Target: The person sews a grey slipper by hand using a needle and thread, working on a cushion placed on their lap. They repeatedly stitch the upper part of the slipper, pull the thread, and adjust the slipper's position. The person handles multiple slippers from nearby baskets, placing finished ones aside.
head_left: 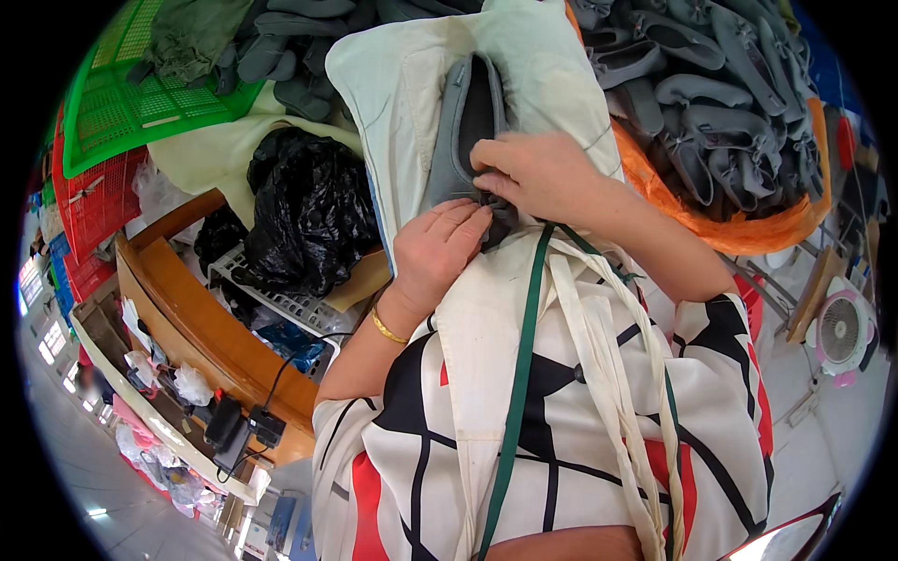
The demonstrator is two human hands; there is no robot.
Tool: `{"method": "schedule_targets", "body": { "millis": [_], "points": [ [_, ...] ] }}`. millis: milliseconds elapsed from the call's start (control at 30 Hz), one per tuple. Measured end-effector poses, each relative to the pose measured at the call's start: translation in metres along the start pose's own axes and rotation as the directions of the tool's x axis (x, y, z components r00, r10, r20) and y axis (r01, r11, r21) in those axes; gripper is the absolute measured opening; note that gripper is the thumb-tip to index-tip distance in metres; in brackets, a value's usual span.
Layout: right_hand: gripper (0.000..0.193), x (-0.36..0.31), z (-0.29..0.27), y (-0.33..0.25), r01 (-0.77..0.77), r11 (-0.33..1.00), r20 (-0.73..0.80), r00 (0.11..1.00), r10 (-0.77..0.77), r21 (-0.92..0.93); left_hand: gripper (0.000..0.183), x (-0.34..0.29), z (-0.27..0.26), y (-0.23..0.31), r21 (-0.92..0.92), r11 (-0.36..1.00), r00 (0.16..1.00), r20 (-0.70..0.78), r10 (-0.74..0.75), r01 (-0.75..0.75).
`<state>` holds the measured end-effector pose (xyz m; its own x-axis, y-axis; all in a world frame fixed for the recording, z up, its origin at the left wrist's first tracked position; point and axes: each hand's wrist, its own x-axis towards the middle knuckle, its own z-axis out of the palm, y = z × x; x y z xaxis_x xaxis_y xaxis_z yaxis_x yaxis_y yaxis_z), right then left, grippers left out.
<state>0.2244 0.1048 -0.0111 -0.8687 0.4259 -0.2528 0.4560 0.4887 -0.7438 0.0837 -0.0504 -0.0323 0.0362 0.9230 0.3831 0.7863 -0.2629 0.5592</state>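
A dark grey, soft fabric slip-on shoe (pixel 451 140) lay lengthwise on a white cloth-covered pad (pixel 388 89), its heel toward the far edge and its toe toward the person. Its long oval opening was rimmed in grey, with a darker lining (some gathered detail at the front was mostly covered). The left hand (pixel 438 238) rested on the toe, fingers together; whether they clamped it could not be told. The right hand (pixel 543 176) curled over the opening's front, two fingertips slightly apart, any grip unclear.
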Motion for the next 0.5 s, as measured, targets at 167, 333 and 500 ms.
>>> {"method": "schedule_targets", "body": {
  "millis": [167,333,500],
  "points": [
    [0.01,0.006,0.004,-0.001,0.136,0.989,0.047,0.99,-0.134,-0.05,0.032,0.01,-0.007,0.004,0.031,0.999,0.999,-0.017,0.039,-0.039],
    [0.012,0.014,0.028,0.016,0.145,0.985,-0.028,0.989,-0.143,0.092,0.033,0.006,-0.006,0.0,0.045,0.998,0.999,-0.035,0.041,-0.039],
    [0.022,0.028,0.018,0.011,-0.174,0.382,0.092,0.971,0.223,0.908,0.03,0.005,-0.003,-0.008,-0.121,0.986,0.993,0.005,-0.114,0.113]
  ]
}}
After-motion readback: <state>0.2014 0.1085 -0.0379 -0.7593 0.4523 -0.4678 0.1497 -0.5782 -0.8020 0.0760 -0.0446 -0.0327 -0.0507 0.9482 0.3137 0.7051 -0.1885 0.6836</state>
